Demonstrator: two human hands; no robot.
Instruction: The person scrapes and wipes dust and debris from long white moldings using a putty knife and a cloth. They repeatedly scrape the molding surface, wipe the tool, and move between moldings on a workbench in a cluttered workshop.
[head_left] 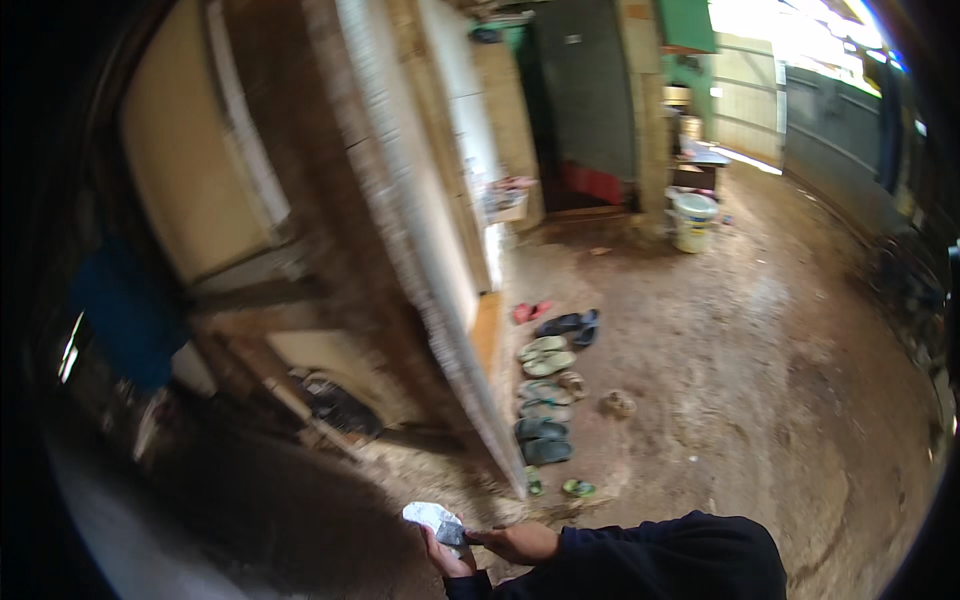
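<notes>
At the bottom of the head view, my left hand is closed round a pale white piece, too blurred to name. My right hand comes in from the right in a dark sleeve, its fingers wrapped round the dark end of a flat grey blade-like tool. The tool's broad part lies over or against the white piece; I cannot tell whether it cuts into it. Both hands are close together, near the foot of a wooden post.
Several pairs of sandals line the wall's base on the brown floor. Farther off are a white lidded bucket, a small table and a doorway. A grey metal fence runs along the right. Blue cloth hangs left.
</notes>
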